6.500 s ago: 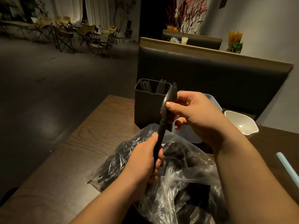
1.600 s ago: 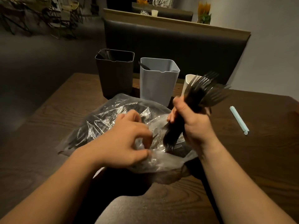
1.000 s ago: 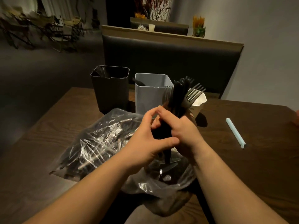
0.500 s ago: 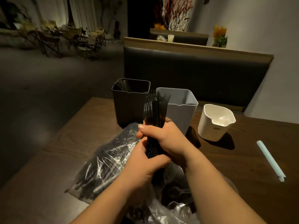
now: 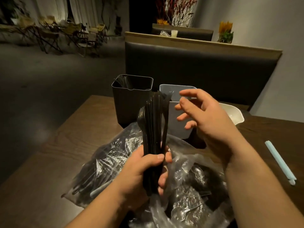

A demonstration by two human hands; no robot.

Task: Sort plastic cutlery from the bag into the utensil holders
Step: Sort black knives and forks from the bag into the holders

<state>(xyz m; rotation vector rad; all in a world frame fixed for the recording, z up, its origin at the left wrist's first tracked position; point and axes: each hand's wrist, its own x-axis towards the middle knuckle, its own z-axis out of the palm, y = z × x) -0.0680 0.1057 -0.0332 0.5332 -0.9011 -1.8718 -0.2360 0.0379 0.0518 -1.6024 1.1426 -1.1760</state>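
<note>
In the head view, the left hand (image 5: 143,170) is gripping a bundle (image 5: 154,129) of black cutlery low on the handles, thumb pressing across the front and fingers curling round behind. It is holding the pieces upright over the bag (image 5: 189,181), probably so the heads are fanning out at the top where they can be told apart. The light is dim and the pieces are overlapping, so they could be all forks or a mix; I cannot say which.

The right hand (image 5: 205,116) is hovering just beside the top of the bundle with fingers spread and loosely bent, holding nothing. It is sitting at head height, which suggests it is getting ready to pick pieces off the bundle or steady them.

The bag is lying open on the table (image 5: 79,140) right under both hands, crumpled, with more dark cutlery showing through the clear plastic. Keeping it that close is making each reach short.

Three holders are standing in a row behind the bag, near the far edge by the bench (image 5: 197,68). The black holder (image 5: 130,104) is on the left with a few pieces leaning inside it. The grey holder (image 5: 177,133) is touching or nearly touching it, and a fork tip seems to be poking up inside. The white holder (image 5: 235,116) is peeking out behind the right wrist. Their open tops are facing up for easy dropping in.

A pale straw (image 5: 279,162) is lying well apart on the right
</note>
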